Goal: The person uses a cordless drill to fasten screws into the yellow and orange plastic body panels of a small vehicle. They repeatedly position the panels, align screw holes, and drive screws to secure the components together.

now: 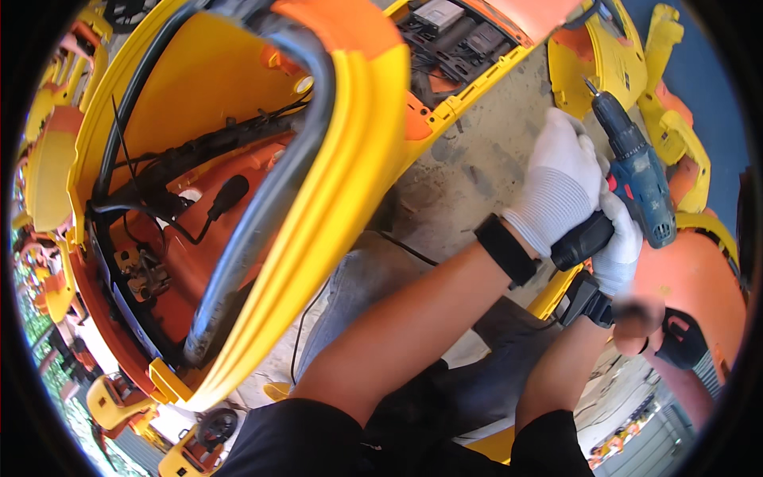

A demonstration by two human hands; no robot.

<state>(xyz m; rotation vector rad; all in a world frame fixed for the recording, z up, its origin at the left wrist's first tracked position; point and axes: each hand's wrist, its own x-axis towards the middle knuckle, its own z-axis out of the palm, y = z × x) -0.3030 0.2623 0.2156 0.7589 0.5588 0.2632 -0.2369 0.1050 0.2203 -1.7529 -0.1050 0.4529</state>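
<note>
My right hand [621, 248], in a white knit glove, is wrapped round the grip of a blue-and-black cordless drill [640, 179]. The drill's bit points up and away, and its black battery end sits beside my left wrist. My left hand [561, 171], gloved the same way, is just left of the drill with its fingers curled closed. Whatever those fingers hold, if anything, is hidden. Left of my arms stands a large yellow-and-orange shell [354, 159] with a thick black rubber tube or seal [306, 151] along its inner edge.
Inside the shell lie black cables [230, 195] and a metal bracket [143, 270]. An open bay with electronic modules [445, 40] is at the top. Yellow and orange panels [600, 60] lie at the right. Another person [638, 326], blurred, is close by at lower right.
</note>
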